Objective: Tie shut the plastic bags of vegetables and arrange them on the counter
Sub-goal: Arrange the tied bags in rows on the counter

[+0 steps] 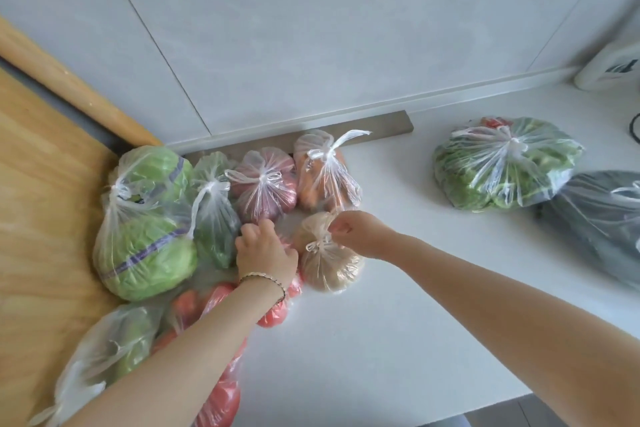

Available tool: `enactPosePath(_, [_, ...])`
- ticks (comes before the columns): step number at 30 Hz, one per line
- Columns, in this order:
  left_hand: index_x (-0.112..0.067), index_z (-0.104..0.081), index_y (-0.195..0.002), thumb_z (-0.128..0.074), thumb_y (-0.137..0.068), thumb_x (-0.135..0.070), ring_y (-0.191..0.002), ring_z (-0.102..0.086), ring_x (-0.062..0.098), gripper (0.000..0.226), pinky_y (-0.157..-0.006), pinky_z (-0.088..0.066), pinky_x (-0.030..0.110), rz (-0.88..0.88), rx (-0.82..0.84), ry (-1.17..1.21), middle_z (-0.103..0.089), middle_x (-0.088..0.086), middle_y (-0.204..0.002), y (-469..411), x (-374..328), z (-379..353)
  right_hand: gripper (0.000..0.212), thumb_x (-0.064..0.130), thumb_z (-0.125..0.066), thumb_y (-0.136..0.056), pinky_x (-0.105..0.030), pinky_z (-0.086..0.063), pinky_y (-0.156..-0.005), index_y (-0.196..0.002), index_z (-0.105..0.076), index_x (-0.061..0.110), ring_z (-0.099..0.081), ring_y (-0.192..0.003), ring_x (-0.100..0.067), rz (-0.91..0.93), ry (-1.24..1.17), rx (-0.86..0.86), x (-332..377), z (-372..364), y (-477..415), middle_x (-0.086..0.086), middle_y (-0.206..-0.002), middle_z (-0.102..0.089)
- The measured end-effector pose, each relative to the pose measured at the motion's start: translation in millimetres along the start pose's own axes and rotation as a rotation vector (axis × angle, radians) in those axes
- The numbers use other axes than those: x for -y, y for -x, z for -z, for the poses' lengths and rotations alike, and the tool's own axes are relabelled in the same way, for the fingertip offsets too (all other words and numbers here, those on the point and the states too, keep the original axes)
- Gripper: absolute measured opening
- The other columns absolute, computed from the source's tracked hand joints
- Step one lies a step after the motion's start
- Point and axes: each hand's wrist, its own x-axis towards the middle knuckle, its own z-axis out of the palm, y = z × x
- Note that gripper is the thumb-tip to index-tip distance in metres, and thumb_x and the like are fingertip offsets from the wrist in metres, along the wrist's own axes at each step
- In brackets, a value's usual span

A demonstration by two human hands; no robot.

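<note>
Tan bag [329, 267], mid-frame, looks weighty and slick, so we pinch its knotted neck with the curled fingers of our right hand [349, 232], while our left hand [265, 253] rests on the tomato bag [273, 317], grip unclear.

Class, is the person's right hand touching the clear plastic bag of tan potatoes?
Touching: head view shows the right hand pinching the clear plastic bag of tan potatoes at its tied top.

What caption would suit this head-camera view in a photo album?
Right hand pinches the knot of the tan-filled bag while the left hand touches the red-filled bag on the counter.
</note>
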Motion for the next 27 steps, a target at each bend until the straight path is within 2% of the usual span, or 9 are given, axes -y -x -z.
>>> enactPosePath(4, [-0.010,-0.043,-0.119,-0.057,-0.081,-0.025,-0.120,-0.040,0.031,0.043,-0.101,-0.038,0.039,-0.315,0.072,0.018,-0.038,0.014,-0.128,-4,-82,4,0.015,0.014,-0.052,-0.083,-0.025,-0.048,-0.069,-0.084,-0.061,0.026,-0.063,-0.087,-0.021,-0.012,0.052,-0.094,-59,70,18,0.002,-0.090,-0.063])
enactPosePath(8, [-0.010,-0.043,-0.120,-0.052,-0.083,-0.021,-0.119,-0.042,0.030,0.039,-0.100,-0.037,0.037,-0.472,0.205,0.070,-0.043,0.013,-0.126,-6,-186,-18,0.022,0.013,-0.048,-0.087,-0.031,-0.050,-0.078,-0.102,-0.065,0.014,-0.060,-0.090,-0.023,-0.079,0.165,-0.291,-129,155,32,-0.006,-0.100,-0.065])
enactPosePath(11, [-0.010,-0.038,-0.124,-0.053,-0.085,-0.029,-0.120,-0.042,0.030,0.047,-0.095,-0.040,0.040,-0.562,0.164,0.023,-0.042,0.011,-0.130,-10,-269,-44,0.022,0.016,-0.045,-0.090,-0.040,-0.052,-0.081,-0.099,-0.064,0.011,-0.061,-0.088,-0.027,-0.104,0.255,-0.364,-177,208,42,-0.009,-0.097,-0.067])
enactPosePath(14, [-0.014,-0.037,-0.129,-0.053,-0.085,-0.035,-0.124,-0.041,0.027,0.052,-0.096,-0.041,0.040,-0.640,0.061,-0.004,-0.042,0.006,-0.136,-32,-343,-71,0.023,0.020,-0.042,-0.092,-0.040,-0.052,-0.079,-0.097,-0.063,0.013,-0.061,-0.085,-0.026,-0.112,0.322,-0.352,-220,247,48,-0.007,-0.095,-0.067])
enactPosePath(16, [-0.018,-0.036,-0.130,-0.053,-0.085,-0.034,-0.124,-0.042,0.026,0.051,-0.096,-0.039,0.040,-0.637,0.028,-0.016,-0.045,0.004,-0.136,-46,-375,-83,0.022,0.018,-0.043,-0.091,-0.037,-0.052,-0.079,-0.100,-0.063,0.014,-0.062,-0.086,-0.025,-0.123,0.329,-0.338,-239,263,51,-0.005,-0.096,-0.067])
enactPosePath(19, [-0.017,-0.030,-0.135,-0.056,-0.084,-0.020,-0.123,-0.043,0.029,0.057,-0.097,-0.036,0.043,-0.541,0.077,-0.133,-0.050,0.008,-0.131,-58,-401,-100,0.023,0.019,-0.044,-0.090,-0.037,-0.052,-0.080,-0.102,-0.063,0.017,-0.062,-0.088,-0.025,-0.138,0.291,-0.347,-258,279,51,-0.004,-0.097,-0.068])
enactPosePath(21, [-0.013,-0.040,-0.127,-0.051,-0.086,-0.008,-0.119,-0.048,0.029,0.043,-0.094,-0.039,0.043,-0.521,0.021,-0.183,-0.055,0.009,-0.126,-62,-408,-105,0.023,0.020,-0.045,-0.090,-0.037,-0.052,-0.081,-0.101,-0.064,0.019,-0.062,-0.090,-0.025,-0.135,0.269,-0.381,-268,289,52,-0.002,-0.098,-0.068])
enactPosePath(23, [-0.010,-0.050,-0.115,-0.047,-0.087,-0.005,-0.116,-0.048,0.030,0.029,-0.094,-0.040,0.041,-0.539,-0.009,-0.193,-0.058,0.011,-0.121,-64,-406,-103,0.022,0.019,-0.045,-0.089,-0.037,-0.052,-0.081,-0.100,-0.064,0.020,-0.061,-0.090,-0.025,-0.134,0.238,-0.422,-272,296,53,-0.002,-0.097,-0.068])
enactPosePath(27, [-0.009,-0.059,-0.105,-0.044,-0.087,-0.009,-0.107,-0.055,0.032,0.024,-0.092,-0.045,0.037,-0.433,0.143,0.089,-0.061,0.014,-0.113,-49,-388,-88,0.021,0.017,-0.047,-0.087,-0.037,-0.051,-0.081,-0.097,-0.064,0.018,-0.060,-0.090,-0.026,-0.136,0.207,-0.499,-273,307,54,-0.006,-0.098,-0.066])
